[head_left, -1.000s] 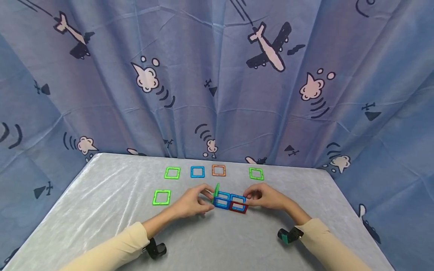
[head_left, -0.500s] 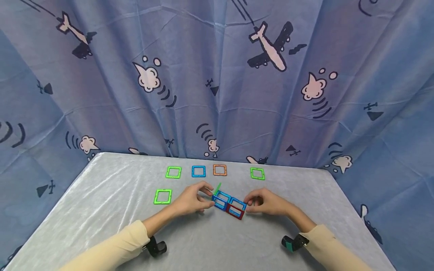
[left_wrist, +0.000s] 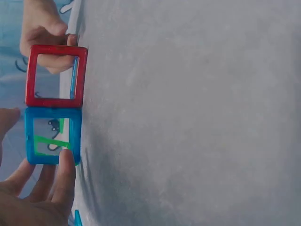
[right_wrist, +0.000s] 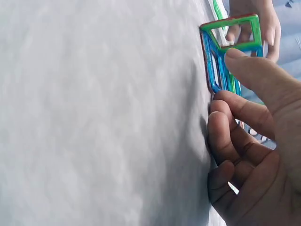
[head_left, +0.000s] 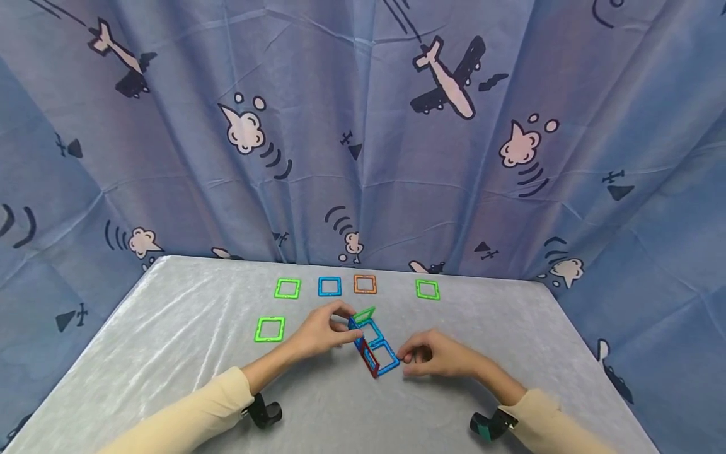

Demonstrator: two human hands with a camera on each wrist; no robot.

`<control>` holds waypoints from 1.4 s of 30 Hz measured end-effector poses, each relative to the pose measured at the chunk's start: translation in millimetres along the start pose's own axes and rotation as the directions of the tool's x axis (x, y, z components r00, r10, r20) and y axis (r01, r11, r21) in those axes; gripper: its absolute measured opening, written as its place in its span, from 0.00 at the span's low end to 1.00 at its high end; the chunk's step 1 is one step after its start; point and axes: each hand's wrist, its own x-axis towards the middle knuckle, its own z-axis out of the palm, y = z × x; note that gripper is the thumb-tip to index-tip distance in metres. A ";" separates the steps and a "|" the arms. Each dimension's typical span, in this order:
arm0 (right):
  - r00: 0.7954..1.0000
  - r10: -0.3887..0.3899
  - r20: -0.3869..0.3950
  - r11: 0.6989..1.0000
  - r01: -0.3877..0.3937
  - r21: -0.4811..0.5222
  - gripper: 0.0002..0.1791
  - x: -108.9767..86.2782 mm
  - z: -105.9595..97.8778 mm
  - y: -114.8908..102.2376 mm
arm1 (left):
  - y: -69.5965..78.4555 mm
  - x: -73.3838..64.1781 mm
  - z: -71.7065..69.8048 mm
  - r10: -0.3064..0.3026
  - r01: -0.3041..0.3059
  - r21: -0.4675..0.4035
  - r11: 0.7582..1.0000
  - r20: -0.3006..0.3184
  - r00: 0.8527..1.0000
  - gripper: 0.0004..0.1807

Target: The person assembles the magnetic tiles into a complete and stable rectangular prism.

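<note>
A small build of square magnetic tiles stands mid-table. Two blue tiles lie flat. Along one side rise a blue tile and a red tile, with a green tile upright at the far end. My left hand holds the upright blue tile at its end, thumb on the near side and fingers beyond. At the opposite end, my right hand has its fingertips against a corner of the flat blue tile, its other fingers loosely bent. How firmly it touches is unclear.
Loose square tiles lie beyond the build: a green one, a blue one, an orange one and another green one. One more green tile lies left. A patterned curtain hangs behind the cloth-covered table.
The build has turned clockwise, its right end swinging toward me and the red tile coming round to the left. My right hand has moved nearer with that end; my left hand stayed close to place.
</note>
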 end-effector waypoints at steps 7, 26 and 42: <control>0.998 -0.001 0.057 0.999 -0.001 0.044 0.14 5.9 13.2 -9.3 | -3.8 7.0 0.6 0.011 -0.011 -0.034 0.999 0.023 1.000 0.27; 0.997 0.005 0.072 0.985 -0.018 0.174 0.16 18.0 19.5 -11.3 | -7.0 10.3 -1.0 0.095 -0.092 -0.042 0.995 0.068 0.993 0.27; 0.964 0.018 -0.264 1.000 -0.016 0.010 0.14 25.9 -12.9 23.3 | -4.3 -23.4 4.1 0.033 -0.033 0.000 0.999 0.086 0.996 0.28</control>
